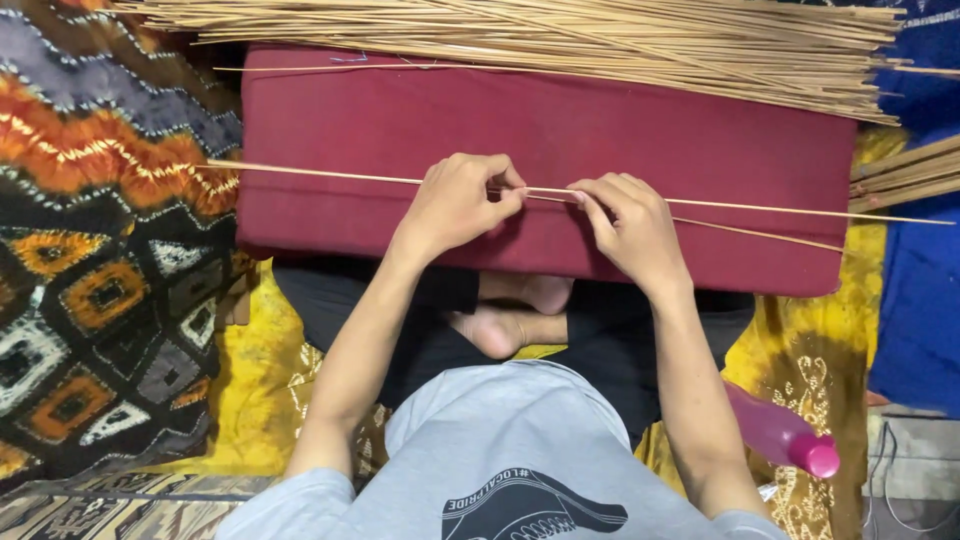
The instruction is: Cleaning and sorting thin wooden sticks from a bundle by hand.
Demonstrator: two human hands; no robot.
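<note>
A long thin bamboo stick lies across a dark red cushion, reaching from the left edge to the far right. My left hand pinches it near the middle with thumb and forefinger. My right hand grips it just to the right, fingers curled over it. A second thin stick runs out to the right from under my right hand. Whether that hand holds both sticks is unclear.
A thick pile of thin sticks lies along the cushion's far edge. More sticks rest at the right. A pink bottle lies by my right elbow. Patterned cloths cover the floor; my crossed legs sit under the cushion.
</note>
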